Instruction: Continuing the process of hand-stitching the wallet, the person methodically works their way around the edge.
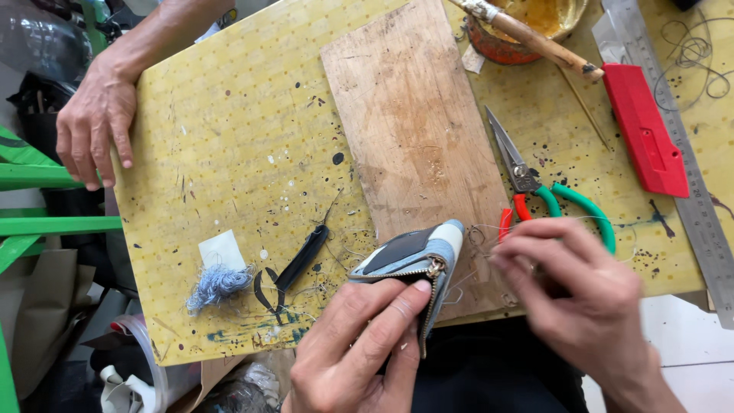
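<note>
My left hand (359, 344) grips a small blue-and-white striped zip pouch (417, 256) with a dark panel, thumb and fingers pressing along its metal zipper. The pouch lies on the near end of a worn wooden board (417, 138). Just right of it, my right hand (581, 298) has its fingers pinched together on a thin pale thread (482, 227) that runs to the pouch. Scissors with red and green handles (535, 187) lie right behind that hand.
Another person's hand (95, 122) rests on the left edge of the yellow spotted mat (229, 138). On the mat are a blue thread tuft (218, 283), white scrap (222, 248), black strip (304, 256), red cutter (646, 130), steel ruler (688, 176) and glue pot (527, 30) with a brush.
</note>
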